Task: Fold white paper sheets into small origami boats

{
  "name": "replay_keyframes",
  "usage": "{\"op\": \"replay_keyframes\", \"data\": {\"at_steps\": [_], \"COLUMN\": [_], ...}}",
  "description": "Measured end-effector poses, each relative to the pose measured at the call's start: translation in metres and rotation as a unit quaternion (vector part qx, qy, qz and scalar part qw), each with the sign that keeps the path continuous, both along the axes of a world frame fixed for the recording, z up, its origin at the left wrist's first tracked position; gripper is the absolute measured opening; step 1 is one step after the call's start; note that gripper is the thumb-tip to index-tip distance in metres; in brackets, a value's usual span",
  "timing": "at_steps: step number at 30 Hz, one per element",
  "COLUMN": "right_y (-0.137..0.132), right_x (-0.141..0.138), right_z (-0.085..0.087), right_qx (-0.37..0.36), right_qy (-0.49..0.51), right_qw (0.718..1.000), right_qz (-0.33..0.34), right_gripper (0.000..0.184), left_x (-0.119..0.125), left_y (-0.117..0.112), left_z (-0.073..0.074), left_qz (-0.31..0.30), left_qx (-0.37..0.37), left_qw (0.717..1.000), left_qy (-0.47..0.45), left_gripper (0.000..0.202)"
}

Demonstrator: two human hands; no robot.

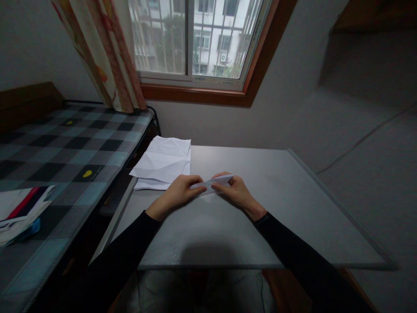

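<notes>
A narrow folded piece of white paper (209, 183) is held between my two hands above the table. My left hand (181, 191) pinches its left end, thumb on the near side and fingers behind. With thumb and fingers, my right hand (237, 191) grips the other end, where a pointed tip shows past the index finger. The thumbs are close together near the paper's middle. Part of the paper is hidden by my fingers. Just beyond my left hand lies a stack of white paper sheets (163, 158), the top one creased with fold lines.
The grey-white table (276, 208) stands against the wall below a window (195, 39). A bed (74, 143) with a checked cover runs along the left, with folded cloth (22, 208) on it. A curtain (110, 56) hangs at the back left, and a cable (365, 141) runs along the right wall.
</notes>
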State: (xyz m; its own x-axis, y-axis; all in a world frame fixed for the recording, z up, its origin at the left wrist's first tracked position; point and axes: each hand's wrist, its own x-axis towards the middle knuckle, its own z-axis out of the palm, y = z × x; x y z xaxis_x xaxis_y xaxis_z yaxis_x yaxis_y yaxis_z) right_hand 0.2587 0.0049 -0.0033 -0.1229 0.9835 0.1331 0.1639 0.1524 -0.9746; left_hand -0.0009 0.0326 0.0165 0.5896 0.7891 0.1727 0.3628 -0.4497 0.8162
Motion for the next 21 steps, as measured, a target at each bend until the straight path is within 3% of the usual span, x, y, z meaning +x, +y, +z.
{"op": "replay_keyframes", "data": {"at_steps": [5,12,16,19,21], "right_y": [0.001,0.003,0.003,0.003,0.003], "right_x": [0.002,0.004,0.012,0.018,0.021], "right_z": [-0.001,-0.002,0.003,0.006,0.006], "right_qx": [-0.032,-0.052,-0.047,-0.042,-0.038], "right_qy": [-0.022,0.004,0.01,0.013,0.009], "right_qw": [0.999,0.998,0.998,0.998,0.998], "right_qz": [0.024,0.031,0.047,0.048,0.053], "right_gripper": [0.033,0.036,0.041,0.042,0.041], "left_x": [0.0,-0.001,-0.003,-0.003,-0.004], "left_y": [-0.001,-0.001,0.0,0.0,0.001], "left_z": [0.0,0.0,-0.001,-0.002,-0.001], "left_qz": [-0.001,0.013,0.034,0.017,0.006], "left_qx": [0.002,-0.016,-0.054,-0.105,-0.098], "left_qw": [1.0,0.998,0.998,0.994,0.995], "left_qy": [0.026,0.066,0.031,-0.011,-0.014], "left_gripper": [0.024,0.022,0.025,0.03,0.029]}}
